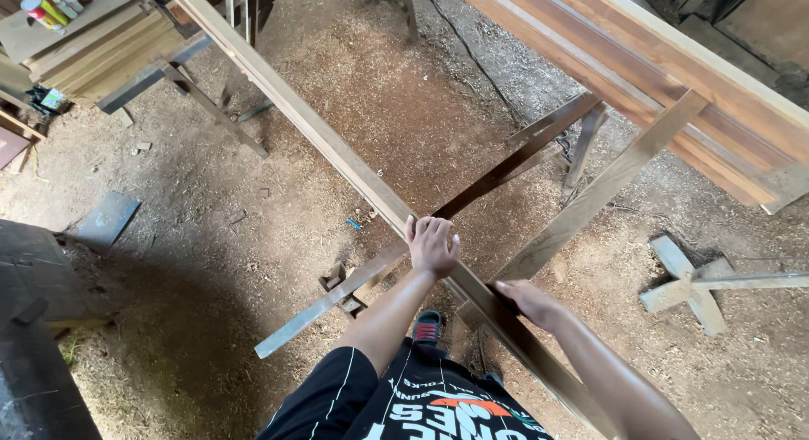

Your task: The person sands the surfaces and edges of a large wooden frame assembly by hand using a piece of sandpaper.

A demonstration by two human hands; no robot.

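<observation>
A long narrow wooden plank [320,132] runs from the top left down to the bottom right, held above a sawdust floor. My left hand [432,244] is curled over the plank's upper edge near its middle. My right hand [529,301] grips the same plank lower down, fingers wrapped on its side. A thinner dark strip [506,169] crosses under the plank and reaches down to the left.
A wide stack of boards [674,77] on a slanted wooden leg [607,187] fills the upper right. More stacked boards [101,48] lie at the top left. A wooden cross base [691,284] sits on the floor at right. My shoe [426,327] shows below the plank.
</observation>
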